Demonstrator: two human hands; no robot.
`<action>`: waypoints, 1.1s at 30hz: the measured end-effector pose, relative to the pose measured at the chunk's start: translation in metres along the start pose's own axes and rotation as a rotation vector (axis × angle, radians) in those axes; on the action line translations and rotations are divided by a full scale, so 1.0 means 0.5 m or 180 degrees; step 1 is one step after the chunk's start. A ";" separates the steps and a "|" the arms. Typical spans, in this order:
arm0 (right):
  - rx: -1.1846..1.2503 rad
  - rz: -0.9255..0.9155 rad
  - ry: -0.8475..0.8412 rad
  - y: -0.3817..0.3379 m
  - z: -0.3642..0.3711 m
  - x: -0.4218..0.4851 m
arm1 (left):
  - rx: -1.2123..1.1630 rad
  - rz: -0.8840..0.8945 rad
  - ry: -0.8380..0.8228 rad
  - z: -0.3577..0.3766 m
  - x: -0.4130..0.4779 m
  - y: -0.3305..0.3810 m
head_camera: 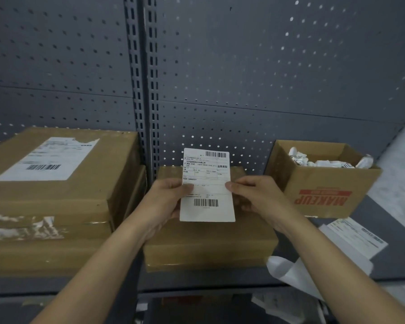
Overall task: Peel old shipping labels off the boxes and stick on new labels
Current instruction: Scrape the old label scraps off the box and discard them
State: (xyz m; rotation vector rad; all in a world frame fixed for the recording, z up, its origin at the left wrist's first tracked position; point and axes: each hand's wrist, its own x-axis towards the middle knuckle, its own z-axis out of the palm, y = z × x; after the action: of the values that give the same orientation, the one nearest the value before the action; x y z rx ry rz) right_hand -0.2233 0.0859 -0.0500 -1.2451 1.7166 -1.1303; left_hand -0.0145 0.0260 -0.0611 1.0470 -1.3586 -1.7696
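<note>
On the shelf (208, 279), a large box (56, 195) bearing an old label (47, 160) sits at the left edge, with a smaller box (208, 242) mid-shelf. Above the smaller box, the left hand (166, 199) and right hand (255, 195) pinch a new label (207, 183) by its side edges.

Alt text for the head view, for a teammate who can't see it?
The left hand and right hand pinch the side edges of a white shipping label above a small closed box on a shelf. A bigger box with a torn label sits left; an open box of crumpled paper sits right.
</note>
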 end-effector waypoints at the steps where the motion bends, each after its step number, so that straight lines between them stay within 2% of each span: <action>1: 0.0038 0.0007 -0.0004 -0.002 0.001 0.002 | 0.0045 0.0007 -0.0003 -0.001 0.001 0.001; 12: 0.0286 0.0033 -0.0049 -0.012 -0.014 0.019 | 0.0642 -0.0078 -0.0312 -0.008 0.000 0.022; 17: 0.0374 0.0125 -0.0141 -0.009 -0.015 0.023 | 0.0609 -0.0111 -0.0187 -0.004 0.001 0.019; 20: 0.0453 0.0194 -0.0135 -0.007 -0.019 0.024 | 0.0629 0.0032 0.0062 -0.007 0.001 0.013; 27: 0.0299 0.0332 -0.0322 -0.015 -0.018 0.020 | 0.0988 0.0317 -0.0038 0.005 -0.007 0.011; 33: -0.0017 0.0281 -0.0298 -0.009 -0.017 0.022 | 0.1950 0.0698 0.0145 0.006 -0.002 0.009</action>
State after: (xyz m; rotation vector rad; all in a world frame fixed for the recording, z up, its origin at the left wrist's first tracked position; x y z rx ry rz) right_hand -0.2326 0.0766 -0.0432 -1.1946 1.6885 -1.0010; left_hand -0.0168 0.0270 -0.0561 1.1771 -1.9642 -1.1815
